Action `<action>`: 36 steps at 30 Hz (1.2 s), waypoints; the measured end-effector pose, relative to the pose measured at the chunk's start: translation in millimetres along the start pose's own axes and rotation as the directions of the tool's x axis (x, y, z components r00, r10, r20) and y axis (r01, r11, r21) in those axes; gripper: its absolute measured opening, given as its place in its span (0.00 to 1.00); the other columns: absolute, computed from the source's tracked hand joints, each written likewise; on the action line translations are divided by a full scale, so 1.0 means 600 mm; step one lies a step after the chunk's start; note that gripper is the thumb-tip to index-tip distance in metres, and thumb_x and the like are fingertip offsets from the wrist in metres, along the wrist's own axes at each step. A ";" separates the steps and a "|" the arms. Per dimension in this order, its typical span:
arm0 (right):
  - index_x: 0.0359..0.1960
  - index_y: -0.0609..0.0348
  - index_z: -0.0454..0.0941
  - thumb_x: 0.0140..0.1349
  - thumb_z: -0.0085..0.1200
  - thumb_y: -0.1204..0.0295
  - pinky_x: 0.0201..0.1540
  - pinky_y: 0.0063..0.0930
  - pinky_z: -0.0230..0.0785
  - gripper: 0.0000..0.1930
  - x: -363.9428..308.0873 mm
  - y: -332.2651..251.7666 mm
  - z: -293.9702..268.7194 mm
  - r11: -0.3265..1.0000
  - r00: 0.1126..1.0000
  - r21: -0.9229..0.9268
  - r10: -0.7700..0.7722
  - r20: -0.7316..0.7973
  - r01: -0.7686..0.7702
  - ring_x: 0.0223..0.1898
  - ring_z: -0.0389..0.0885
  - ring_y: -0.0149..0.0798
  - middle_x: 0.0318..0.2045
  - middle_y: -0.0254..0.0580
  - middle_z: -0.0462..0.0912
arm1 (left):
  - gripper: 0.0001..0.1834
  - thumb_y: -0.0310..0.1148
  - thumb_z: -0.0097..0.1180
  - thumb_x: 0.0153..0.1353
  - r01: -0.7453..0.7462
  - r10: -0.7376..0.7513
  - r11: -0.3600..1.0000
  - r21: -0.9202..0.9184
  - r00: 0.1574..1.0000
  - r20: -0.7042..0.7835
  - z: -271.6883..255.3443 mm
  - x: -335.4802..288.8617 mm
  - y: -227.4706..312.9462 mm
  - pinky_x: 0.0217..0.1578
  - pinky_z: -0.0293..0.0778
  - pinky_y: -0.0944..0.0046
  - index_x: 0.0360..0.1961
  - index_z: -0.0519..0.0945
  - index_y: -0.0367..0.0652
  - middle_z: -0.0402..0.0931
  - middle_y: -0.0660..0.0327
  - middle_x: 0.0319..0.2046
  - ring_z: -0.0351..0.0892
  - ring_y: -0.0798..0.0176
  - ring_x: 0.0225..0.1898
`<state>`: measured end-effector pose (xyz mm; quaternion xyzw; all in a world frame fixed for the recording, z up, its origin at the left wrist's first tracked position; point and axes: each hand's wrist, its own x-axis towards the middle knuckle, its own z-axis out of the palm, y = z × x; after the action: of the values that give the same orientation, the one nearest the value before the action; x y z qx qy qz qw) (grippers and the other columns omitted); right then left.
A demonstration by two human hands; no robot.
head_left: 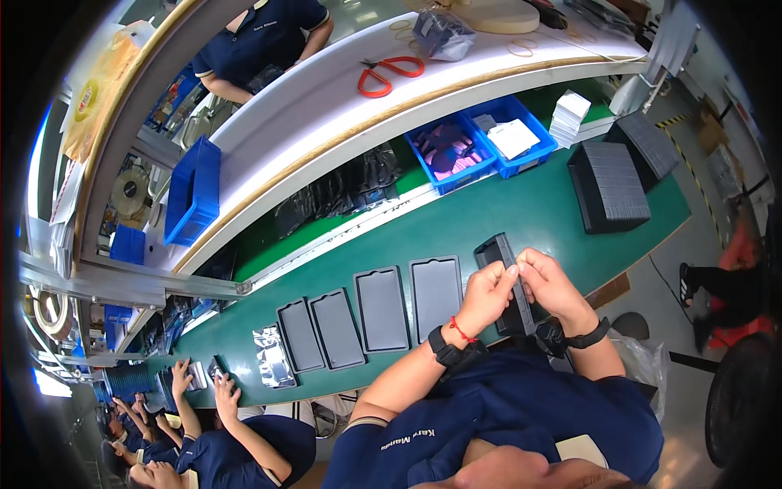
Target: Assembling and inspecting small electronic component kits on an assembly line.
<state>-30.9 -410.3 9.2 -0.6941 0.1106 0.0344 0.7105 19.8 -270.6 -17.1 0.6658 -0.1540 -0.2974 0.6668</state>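
Note:
My left hand [487, 295] and my right hand [547, 284] meet fingertip to fingertip over a narrow black tray or stack of trays [492, 248] at the table's near side. Both are closed in a pinch at its upper edge; the fingers hide part of it, so I cannot tell if it is one tray or several. Left of my hands lie shallow black trays in a row: one nearest [434, 295], another [381, 310], then two more [336, 328] [300, 336]. A shiny silver packet [273, 356] ends the row.
Stacked black trays [609, 187] stand at the right of the green table [521, 200]. Blue bins [446, 155] [513, 140] and white cards [569, 114] sit under the shelf, red-handled scissors [391, 75] on it. A co-worker's hands [226, 397] work at left; another person [261, 41] stands opposite.

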 end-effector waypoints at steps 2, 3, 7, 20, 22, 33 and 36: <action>0.27 0.55 0.67 0.65 0.43 0.72 0.17 0.16 0.56 0.07 -0.002 0.010 -0.012 0.982 0.995 0.161 0.100 0.011 -0.100 0.15 0.61 0.21 0.15 0.27 0.64 | 0.17 0.43 0.50 0.64 0.010 -0.013 0.999 -0.041 0.998 -0.054 0.003 -0.008 0.007 0.16 0.65 0.76 0.21 0.69 0.44 0.68 0.70 0.15 0.67 0.79 0.15; 0.28 0.55 0.67 0.65 0.43 0.71 0.17 0.16 0.56 0.07 0.000 0.015 -0.020 0.978 0.994 0.184 0.103 -0.021 -0.097 0.16 0.61 0.21 0.16 0.27 0.64 | 0.17 0.42 0.50 0.64 0.016 -0.024 0.997 -0.080 0.994 -0.106 0.002 -0.011 0.010 0.14 0.64 0.76 0.20 0.69 0.45 0.67 0.71 0.14 0.66 0.79 0.14; 0.24 0.54 0.67 0.66 0.42 0.70 0.17 0.16 0.56 0.10 0.020 0.056 -0.093 0.974 0.955 0.228 0.060 -0.292 0.009 0.17 0.63 0.21 0.18 0.27 0.67 | 0.19 0.35 0.53 0.61 -0.007 0.008 1.000 0.009 0.996 -0.086 -0.016 -0.008 0.000 0.13 0.61 0.72 0.15 0.67 0.41 0.66 0.69 0.10 0.66 0.77 0.13; 0.28 0.63 0.75 0.58 0.56 0.71 0.11 0.21 0.65 0.08 0.065 0.049 -0.023 0.975 0.972 -0.158 0.123 -0.201 -0.156 0.13 0.72 0.26 0.15 0.37 0.75 | 0.29 0.43 0.57 0.55 -0.089 0.072 0.669 0.738 0.996 0.054 -0.116 -0.037 0.003 0.31 0.73 0.55 0.57 0.66 0.47 0.77 0.50 0.33 0.77 0.51 0.31; 0.30 0.64 0.76 0.58 0.55 0.71 0.12 0.21 0.68 0.07 0.074 0.057 -0.010 0.990 0.989 -0.088 0.101 -0.112 -0.111 0.14 0.74 0.27 0.21 0.40 0.78 | 0.28 0.41 0.57 0.55 -0.037 0.054 0.621 0.783 0.999 0.004 -0.138 -0.042 0.007 0.31 0.73 0.57 0.56 0.67 0.45 0.77 0.53 0.29 0.77 0.54 0.27; 0.41 0.58 0.76 0.51 0.59 0.66 0.50 0.39 0.63 0.16 0.022 -0.025 -0.272 0.372 0.358 -0.867 -0.800 -0.481 -0.332 0.45 0.72 0.52 0.46 0.51 0.73 | 0.16 0.35 0.59 0.54 -0.414 0.185 0.718 0.560 0.889 0.419 -0.030 -0.048 0.178 0.29 0.71 0.63 0.42 0.76 0.38 0.75 0.57 0.24 0.75 0.59 0.25; 0.48 0.53 0.75 0.54 0.57 0.59 0.52 0.41 0.64 0.21 0.042 0.011 -0.300 0.547 0.474 -0.802 -0.655 -0.588 -0.239 0.50 0.71 0.54 0.50 0.54 0.72 | 0.18 0.39 0.58 0.56 -0.393 0.118 0.771 0.501 0.862 0.493 0.062 0.039 0.174 0.28 0.71 0.65 0.42 0.76 0.37 0.75 0.60 0.23 0.74 0.65 0.25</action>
<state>-27.6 -591.5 -4.7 -0.8610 0.3159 -0.3681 0.1532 35.8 -320.8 83.3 0.7264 -0.4738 -0.2795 0.4120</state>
